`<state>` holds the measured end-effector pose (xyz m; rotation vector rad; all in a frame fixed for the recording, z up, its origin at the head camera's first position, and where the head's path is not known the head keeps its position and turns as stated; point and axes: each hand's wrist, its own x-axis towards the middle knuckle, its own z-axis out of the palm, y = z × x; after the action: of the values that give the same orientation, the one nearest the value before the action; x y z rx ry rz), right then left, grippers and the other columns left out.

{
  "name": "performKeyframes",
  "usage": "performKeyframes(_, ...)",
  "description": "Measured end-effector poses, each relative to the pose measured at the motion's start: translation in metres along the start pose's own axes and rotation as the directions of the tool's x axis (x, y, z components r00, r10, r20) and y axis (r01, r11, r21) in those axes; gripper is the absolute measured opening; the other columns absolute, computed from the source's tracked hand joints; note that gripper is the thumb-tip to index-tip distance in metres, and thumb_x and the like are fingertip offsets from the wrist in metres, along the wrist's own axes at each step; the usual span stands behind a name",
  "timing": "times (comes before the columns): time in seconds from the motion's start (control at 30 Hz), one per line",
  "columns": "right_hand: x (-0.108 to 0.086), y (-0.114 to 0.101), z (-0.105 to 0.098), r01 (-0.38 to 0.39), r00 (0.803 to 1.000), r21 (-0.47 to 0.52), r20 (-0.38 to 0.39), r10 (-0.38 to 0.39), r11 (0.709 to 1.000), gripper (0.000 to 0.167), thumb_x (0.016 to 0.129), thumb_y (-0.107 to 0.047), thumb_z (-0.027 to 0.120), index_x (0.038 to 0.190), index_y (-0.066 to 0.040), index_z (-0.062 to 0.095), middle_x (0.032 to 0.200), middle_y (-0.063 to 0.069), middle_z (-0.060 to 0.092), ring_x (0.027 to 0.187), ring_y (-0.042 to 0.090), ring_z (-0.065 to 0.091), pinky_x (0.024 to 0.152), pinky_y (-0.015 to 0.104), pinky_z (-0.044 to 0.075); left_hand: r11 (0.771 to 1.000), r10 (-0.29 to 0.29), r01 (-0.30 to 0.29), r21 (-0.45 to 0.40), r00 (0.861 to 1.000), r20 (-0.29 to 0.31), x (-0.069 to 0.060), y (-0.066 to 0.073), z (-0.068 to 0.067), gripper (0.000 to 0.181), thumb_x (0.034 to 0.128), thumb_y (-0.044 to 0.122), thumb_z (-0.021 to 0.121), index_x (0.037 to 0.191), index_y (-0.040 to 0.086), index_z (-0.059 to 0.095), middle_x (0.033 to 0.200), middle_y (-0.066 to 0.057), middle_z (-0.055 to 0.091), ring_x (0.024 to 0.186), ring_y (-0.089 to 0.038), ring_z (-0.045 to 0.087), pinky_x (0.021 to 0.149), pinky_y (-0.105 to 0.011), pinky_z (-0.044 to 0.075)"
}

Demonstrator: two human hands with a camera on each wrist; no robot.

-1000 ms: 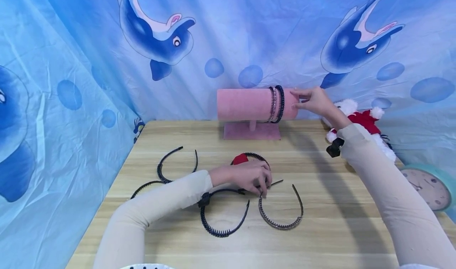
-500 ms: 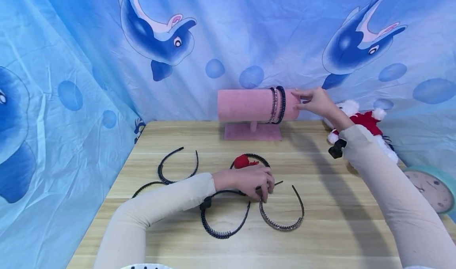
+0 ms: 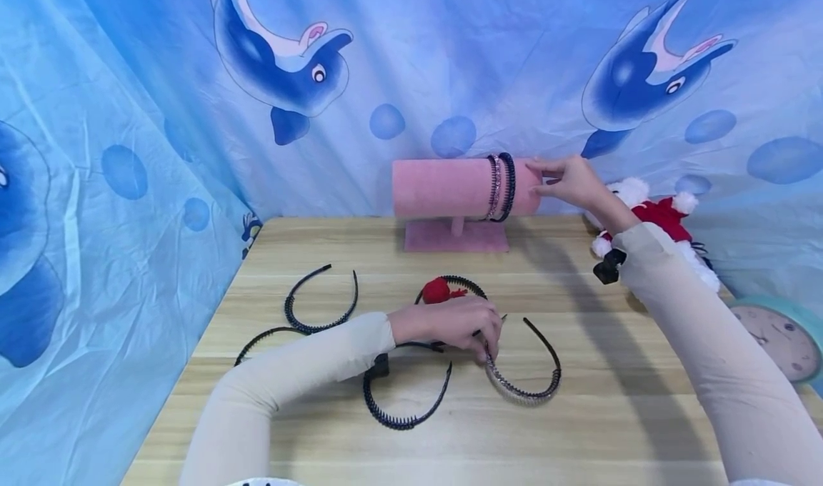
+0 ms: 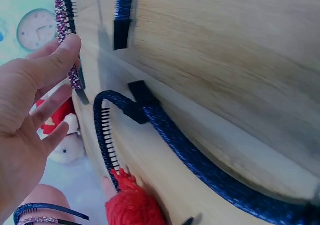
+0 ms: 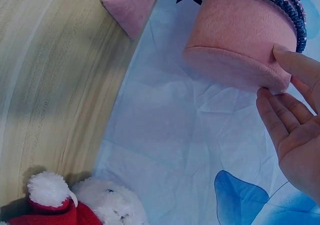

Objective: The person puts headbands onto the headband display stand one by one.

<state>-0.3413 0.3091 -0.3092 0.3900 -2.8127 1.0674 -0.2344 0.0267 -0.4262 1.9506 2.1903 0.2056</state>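
Between thumb and index finger, my left hand (image 3: pixel 453 323) (image 4: pixel 30 100) pinches one arm of a glittery pink-and-black headband (image 3: pixel 524 393) (image 4: pixel 62 15). Its curved part tilts just above the table in the head view. At the back, my right hand (image 3: pixel 575 184) (image 5: pixel 300 115) holds the right end of a pink padded cylinder stand (image 3: pixel 440 188) (image 5: pixel 240 35), thumb on its side and fingers at the end face. Several headbands (image 3: pixel 506 187) (image 5: pixel 280 0), dark and glittery pink, sit round the cylinder near that hand.
Dark headbands (image 3: pixel 401 423) (image 3: pixel 321 327) lie left and front on the wooden table (image 3: pixel 482 450). One with a red knitted ball (image 3: pixel 436 291) (image 4: pixel 134 205) lies behind my left hand. A white-and-red plush toy (image 3: pixel 665 221) (image 5: pixel 112 205) and a round clock (image 3: pixel 774 339) (image 4: pixel 36 30) stand right.
My left hand has moved slightly right, and the glittery headband has shifted right and turned up off the table. My right hand has stayed on the cylinder's end.
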Motion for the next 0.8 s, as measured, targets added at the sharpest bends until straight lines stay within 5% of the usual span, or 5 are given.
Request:
performKeyframes(0.2, 0.001, 0.002, 0.000, -0.005, 1.000, -0.002, -0.003, 0.005, 1.000, 0.056, 0.091, -0.011, 0.077, 0.143, -0.008, 0.056, 0.155, 0.018, 0.045, 0.131, 0.040, 0.058, 0.108, 0.052, 0.049, 0.984, -0.016, 0.010, -0.176, 0.999, -0.031, 0.006, -0.002, -0.006, 0.017, 0.0870, 0.023, 0.080, 0.104, 0.021, 0.082, 0.101, 0.010, 0.074, 0.091, 0.004, 0.060, 0.082, -0.015, 0.051)
performKeyframes(0.53, 0.001, 0.001, 0.001, -0.006, 1.000, 0.007, -0.002, 0.006, 1.000, 0.055, 0.091, -0.013, 0.077, 0.143, -0.008, 0.057, 0.154, 0.019, 0.045, 0.131, 0.040, 0.057, 0.107, 0.052, 0.049, 0.857, -0.098, 0.021, -0.514, 0.988, -0.122, 0.016, -0.010, -0.008, 0.017, 0.0898, 0.010, 0.076, 0.105, 0.006, 0.080, 0.102, -0.003, 0.078, 0.087, 0.006, 0.064, 0.083, -0.018, 0.058)
performKeyframes(0.8, 0.001, 0.001, 0.001, 0.011, 1.000, -0.009, -0.002, -0.011, 1.000, 0.054, 0.092, -0.014, 0.077, 0.142, -0.011, 0.058, 0.153, 0.018, 0.048, 0.129, 0.039, 0.060, 0.102, 0.041, 0.055, 0.804, -0.144, 0.009, -0.595, 0.973, -0.179, 0.018, -0.022, -0.016, 0.022, 0.0931, 0.008, 0.073, 0.115, 0.003, 0.077, 0.110, -0.010, 0.077, 0.093, 0.005, 0.067, 0.090, -0.017, 0.058)
